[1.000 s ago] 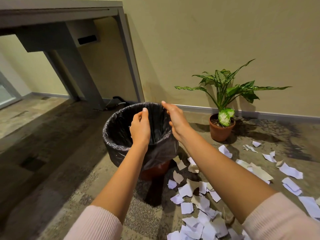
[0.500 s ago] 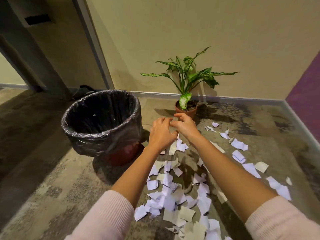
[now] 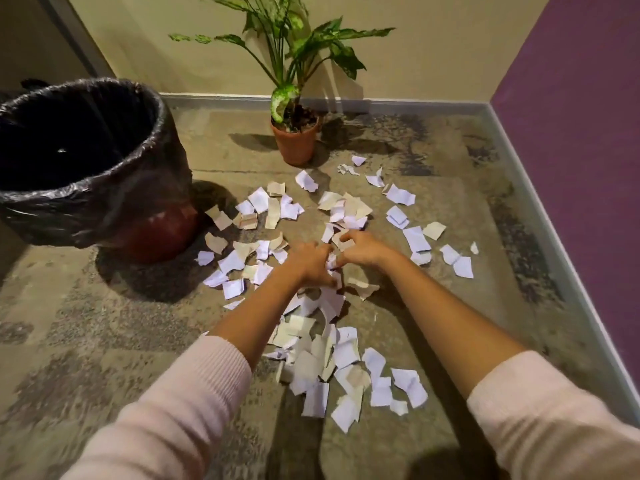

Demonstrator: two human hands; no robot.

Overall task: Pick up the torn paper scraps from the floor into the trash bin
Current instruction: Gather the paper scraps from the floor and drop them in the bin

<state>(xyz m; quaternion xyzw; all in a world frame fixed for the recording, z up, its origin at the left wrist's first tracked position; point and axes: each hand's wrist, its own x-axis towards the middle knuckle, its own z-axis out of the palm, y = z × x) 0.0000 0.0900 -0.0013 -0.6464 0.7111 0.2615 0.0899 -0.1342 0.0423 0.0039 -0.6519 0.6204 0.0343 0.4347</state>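
Early in clearing: left hand and right hand curled round paper scraps right of trash bin, nearly all left on floor.

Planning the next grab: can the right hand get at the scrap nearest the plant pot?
Likely yes. Right hand is at floor level; only flat scraps lie between it and that scrap; the plant pot stands beyond it, not across the path.

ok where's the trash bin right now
In the head view the trash bin stands on the floor at the far left, left of the potted plant, with paper scraps lying just right of its base.
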